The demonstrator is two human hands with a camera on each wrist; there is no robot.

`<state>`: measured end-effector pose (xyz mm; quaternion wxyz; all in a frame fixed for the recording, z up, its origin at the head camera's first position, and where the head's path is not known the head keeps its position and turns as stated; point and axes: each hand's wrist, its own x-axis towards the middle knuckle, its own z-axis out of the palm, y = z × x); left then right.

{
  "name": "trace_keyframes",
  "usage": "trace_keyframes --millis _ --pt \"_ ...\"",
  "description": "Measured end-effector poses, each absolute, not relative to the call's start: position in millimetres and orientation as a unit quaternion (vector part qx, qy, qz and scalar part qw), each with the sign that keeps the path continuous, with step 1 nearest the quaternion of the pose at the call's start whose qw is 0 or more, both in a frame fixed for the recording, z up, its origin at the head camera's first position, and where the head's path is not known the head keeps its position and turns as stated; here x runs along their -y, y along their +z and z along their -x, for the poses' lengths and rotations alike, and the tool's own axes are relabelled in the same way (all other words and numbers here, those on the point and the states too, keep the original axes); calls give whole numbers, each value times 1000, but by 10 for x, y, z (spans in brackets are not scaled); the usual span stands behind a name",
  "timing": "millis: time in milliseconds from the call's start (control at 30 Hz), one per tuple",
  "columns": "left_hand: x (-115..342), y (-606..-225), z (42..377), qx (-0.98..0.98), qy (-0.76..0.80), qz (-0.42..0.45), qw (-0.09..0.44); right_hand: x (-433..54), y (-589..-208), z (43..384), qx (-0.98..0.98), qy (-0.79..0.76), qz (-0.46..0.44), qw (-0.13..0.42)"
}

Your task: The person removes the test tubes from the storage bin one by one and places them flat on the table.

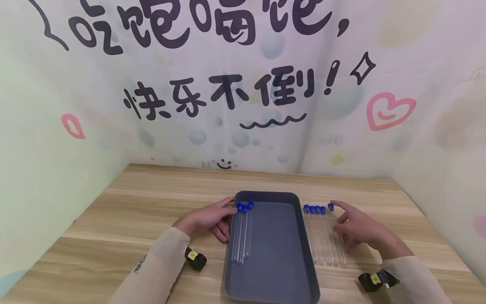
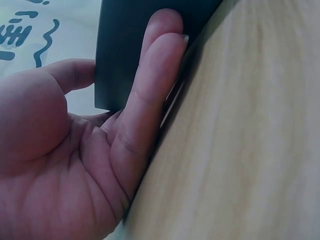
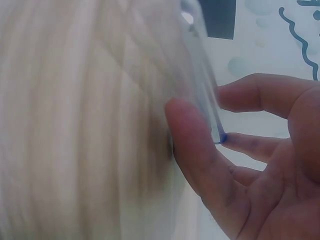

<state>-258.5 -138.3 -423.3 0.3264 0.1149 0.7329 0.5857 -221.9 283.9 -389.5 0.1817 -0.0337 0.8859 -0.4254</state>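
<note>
My left hand [image 1: 206,219] holds the left wall of the grey tray [image 1: 277,253]; its thumb lies over the rim and the fingers [image 2: 150,85] run straight along the outside. Several capped test tubes [image 1: 239,240] lie in the tray along its left side, blue caps at the far end. More clear tubes with blue caps [image 1: 312,209] lie in a row on the wood, right of the tray. My right hand [image 1: 357,228] pinches the outermost tube [image 3: 207,85] between thumb and fingers, while the index fingertip is at its blue cap [image 1: 330,207].
The wooden table [image 1: 152,190] runs back to a printed cloth [image 1: 228,139] with large black characters. Pale walls close off both sides. A small black wrist camera [image 1: 196,258] sits on the left sleeve, another camera [image 1: 373,280] on the right.
</note>
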Motion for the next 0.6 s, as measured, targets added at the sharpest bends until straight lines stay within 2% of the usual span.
trace_keyframes --millis 600 --pt "1400 -4239 2582 -735 583 -124 325 -2862 -3957 2245 -883 -427 48 186"
